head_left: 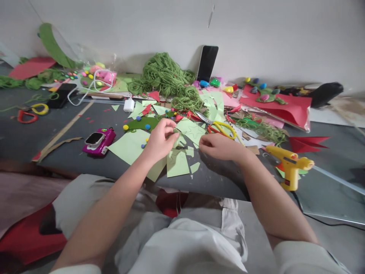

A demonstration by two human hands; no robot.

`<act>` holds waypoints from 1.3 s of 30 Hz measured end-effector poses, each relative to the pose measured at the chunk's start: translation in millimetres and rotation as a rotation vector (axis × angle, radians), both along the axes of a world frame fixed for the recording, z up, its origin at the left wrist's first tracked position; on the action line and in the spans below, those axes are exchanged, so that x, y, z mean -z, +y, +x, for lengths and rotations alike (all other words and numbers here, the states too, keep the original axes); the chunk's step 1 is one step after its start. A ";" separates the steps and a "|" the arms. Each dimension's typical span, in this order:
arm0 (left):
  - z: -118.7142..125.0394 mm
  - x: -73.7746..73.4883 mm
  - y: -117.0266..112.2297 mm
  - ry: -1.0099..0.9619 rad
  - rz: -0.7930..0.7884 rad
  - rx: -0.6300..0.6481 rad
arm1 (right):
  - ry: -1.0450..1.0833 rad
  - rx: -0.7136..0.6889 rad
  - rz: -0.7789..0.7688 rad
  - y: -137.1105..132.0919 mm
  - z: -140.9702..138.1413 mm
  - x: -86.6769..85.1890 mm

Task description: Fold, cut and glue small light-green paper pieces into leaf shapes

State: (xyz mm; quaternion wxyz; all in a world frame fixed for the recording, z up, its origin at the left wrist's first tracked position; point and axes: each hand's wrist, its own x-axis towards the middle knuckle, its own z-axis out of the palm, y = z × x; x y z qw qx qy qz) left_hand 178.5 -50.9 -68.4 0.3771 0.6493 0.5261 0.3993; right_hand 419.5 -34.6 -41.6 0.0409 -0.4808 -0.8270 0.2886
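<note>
My left hand [162,139] is closed, thumb and fingertips pinching a small piece of light green paper [180,141] above the scraps. Curled fingers on my right hand [218,146] are turned down near the table top; whether they hold anything is hidden. Just behind that hand lie scissors [221,127] with yellow and red handles, blades pointing away to the left. A light green sheet [191,129] with a drawn outline lies between the hands. Nearer me is another light green paper piece [178,165]. A dark green felt strip [139,123] with small coloured balls sits beyond my left hand.
A yellow glue gun [289,165] stands at the right. Green yarn [168,74] is heaped at the back, beside an upright phone [207,62]. A purple device [99,141] lies left; second scissors [31,112] lie farther left. Red sheets [285,108] are at back right.
</note>
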 end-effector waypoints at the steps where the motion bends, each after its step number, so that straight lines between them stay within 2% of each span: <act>1: -0.8 0.5 0.8 0.000 0.017 -0.020 | 0.015 -0.025 -0.033 -0.7 0.3 -2.2; 4: -2.7 3.4 2.4 0.034 0.046 -0.040 | 0.074 -0.066 -0.065 -2.6 0.4 -6.2; 7: -2.4 4.9 2.2 0.044 0.032 -0.015 | 0.150 0.002 -0.010 -3.4 -1.3 -0.6; 10: 0.1 2.5 0.9 -0.005 -0.020 0.031 | 0.358 0.061 0.028 -4.5 -6.1 11.3; 13: 2.3 -2.0 -0.7 -0.033 -0.055 0.078 | 0.587 0.021 -0.047 -5.9 -14.0 18.4; 15: 2.8 -4.1 -1.8 -0.034 -0.052 0.106 | 0.658 0.011 -0.068 -6.1 -19.1 18.9; 21: 2.0 -6.7 -3.1 -0.019 -0.031 0.177 | 0.689 0.094 -0.025 -1.8 -22.3 19.1; 27: 3.8 -9.2 -3.7 -0.108 -0.070 0.192 | 0.713 0.148 -0.038 -1.7 -21.1 19.0; 39: 7.2 -3.8 -1.9 -0.102 -0.091 0.076 | 0.715 0.208 0.010 -4.8 -24.8 18.1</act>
